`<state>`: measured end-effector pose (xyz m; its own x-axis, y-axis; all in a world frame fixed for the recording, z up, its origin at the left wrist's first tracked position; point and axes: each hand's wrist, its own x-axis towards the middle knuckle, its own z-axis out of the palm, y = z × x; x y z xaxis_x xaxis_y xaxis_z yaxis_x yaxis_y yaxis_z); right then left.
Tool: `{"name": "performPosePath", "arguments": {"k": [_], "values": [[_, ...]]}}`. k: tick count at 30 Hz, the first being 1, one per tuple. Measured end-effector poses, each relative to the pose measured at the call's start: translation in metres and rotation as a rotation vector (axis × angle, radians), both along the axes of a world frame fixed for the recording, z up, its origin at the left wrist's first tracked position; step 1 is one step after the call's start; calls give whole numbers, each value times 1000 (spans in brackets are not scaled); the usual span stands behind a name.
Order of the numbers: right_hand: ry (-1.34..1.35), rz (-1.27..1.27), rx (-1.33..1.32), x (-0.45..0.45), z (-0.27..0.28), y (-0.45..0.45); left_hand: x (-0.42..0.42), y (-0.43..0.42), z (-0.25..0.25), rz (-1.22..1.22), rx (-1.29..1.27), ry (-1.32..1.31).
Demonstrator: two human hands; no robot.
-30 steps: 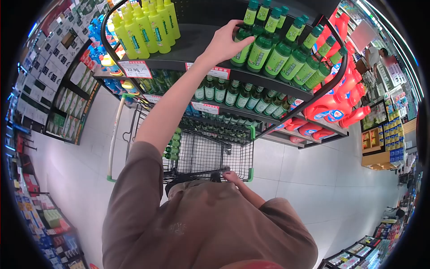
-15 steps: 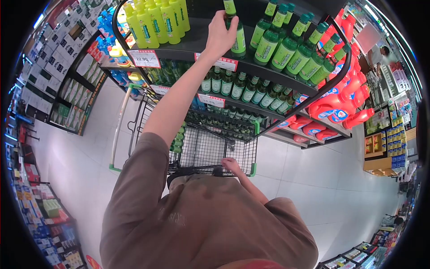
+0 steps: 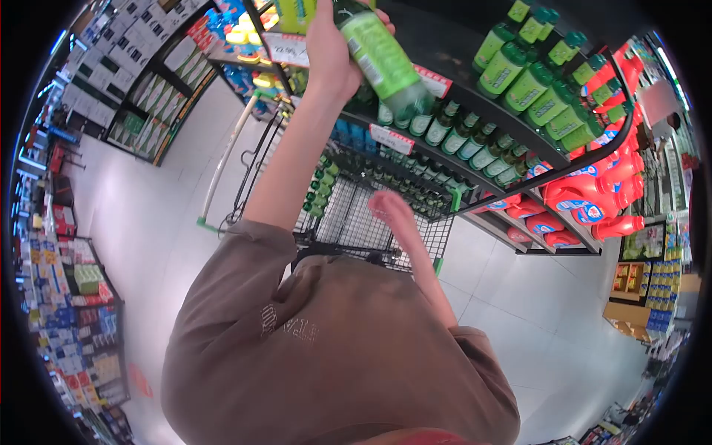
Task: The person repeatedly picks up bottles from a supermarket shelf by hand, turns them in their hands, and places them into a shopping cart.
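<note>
My left hand (image 3: 331,55), at the top, is closed around the upper part of a green bottle (image 3: 382,63) with a lime-green label. The bottle tilts, its base toward the lower right, in front of the shelf edge. Similar green bottles (image 3: 530,89) stand on the top shelf to its right. My right hand (image 3: 391,208) is above the shopping cart (image 3: 356,215), near its right side. Motion blurs its fingers, and no object shows in it. Several green bottles (image 3: 320,185) lie in the cart's left part.
A lower shelf holds dark green bottles (image 3: 460,137) behind price tags. Red detergent jugs (image 3: 586,189) fill the rack at right. Yellow-green bottles (image 3: 297,15) stand at upper left. The tiled floor (image 3: 512,334) runs around the cart.
My left hand has brought the green bottle off the top shelf, closer to me and tilted. My right hand has risen from beside the cart handle. The view has shifted.
</note>
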<state>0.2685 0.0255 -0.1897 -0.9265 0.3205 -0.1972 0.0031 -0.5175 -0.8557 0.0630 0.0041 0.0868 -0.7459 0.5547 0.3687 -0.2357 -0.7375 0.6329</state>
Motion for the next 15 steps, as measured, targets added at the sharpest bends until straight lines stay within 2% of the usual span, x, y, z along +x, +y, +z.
{"name": "performPosePath", "arguments": {"k": [2, 5, 7, 8, 9, 15], "values": [[144, 60, -100, -7, 52, -3, 10, -31, -23, -233, 92, -39], [310, 110, -182, -6, 106, -19, 29, -61, -55, -369, 154, -85], [349, 159, -274, -3, 131, -35, 39, -74, -71, -332, 46, -63], [301, 157, -109, -2, 141, -43, 42, -77, -78, -319, 12, -63], [258, 154, 59, -2, 144, -51, 44, -81, -85, -311, -20, -60], [227, 168, 80, -3, 134, -70, 46, -100, -101, -291, -67, -87]]}}
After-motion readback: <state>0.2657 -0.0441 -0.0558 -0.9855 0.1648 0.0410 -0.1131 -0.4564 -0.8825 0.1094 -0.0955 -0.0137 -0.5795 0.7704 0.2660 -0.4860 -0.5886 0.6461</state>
